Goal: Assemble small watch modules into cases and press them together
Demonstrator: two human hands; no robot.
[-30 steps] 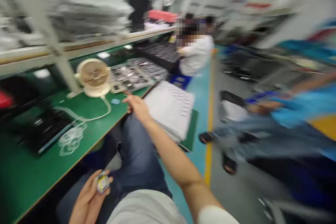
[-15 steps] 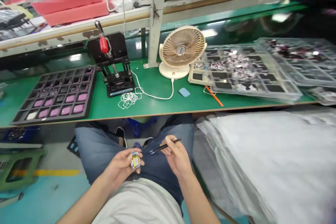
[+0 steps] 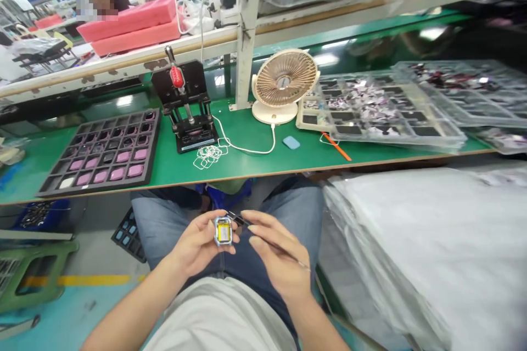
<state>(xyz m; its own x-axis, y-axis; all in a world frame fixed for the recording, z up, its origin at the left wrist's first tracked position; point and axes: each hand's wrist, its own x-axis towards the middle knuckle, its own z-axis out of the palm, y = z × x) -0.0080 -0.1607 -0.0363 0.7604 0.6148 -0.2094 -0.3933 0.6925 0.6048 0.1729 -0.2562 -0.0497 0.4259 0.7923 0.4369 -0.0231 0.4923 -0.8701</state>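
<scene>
Over the lap, short of the bench's front edge, the left hand (image 3: 201,244) pinches a small rounded-square case (image 3: 223,231) between thumb and fingers, its yellow-framed side facing up. The right hand (image 3: 284,263) grips a slim dark tool (image 3: 237,219) between thumb and fingers, the tip just beside the case's upper right corner; whether it touches cannot be told. A gap parts both hands from the bench (image 3: 181,171); to the right, white wrapped sheets (image 3: 415,230), creased and glossy at the side, crowd the space beyond the knee. Both forearms slant inward from below, the left palm turned up, the right fingers bent over the tool.

Near the smooth green bench's front edge lie thin white loops (image 3: 209,156) in a tangle, a soft-cornered blue pad (image 3: 291,142) and a flat orange stick (image 3: 337,147), whose end nears that edge. A black gridded tray (image 3: 155,145) with pink rounded pieces fills the front left. Farther back stand a black metal press (image 3: 187,115) with a red handle and a cream fan (image 3: 284,79); clear plastic compartment boxes (image 3: 436,132) spread toward the right end.
</scene>
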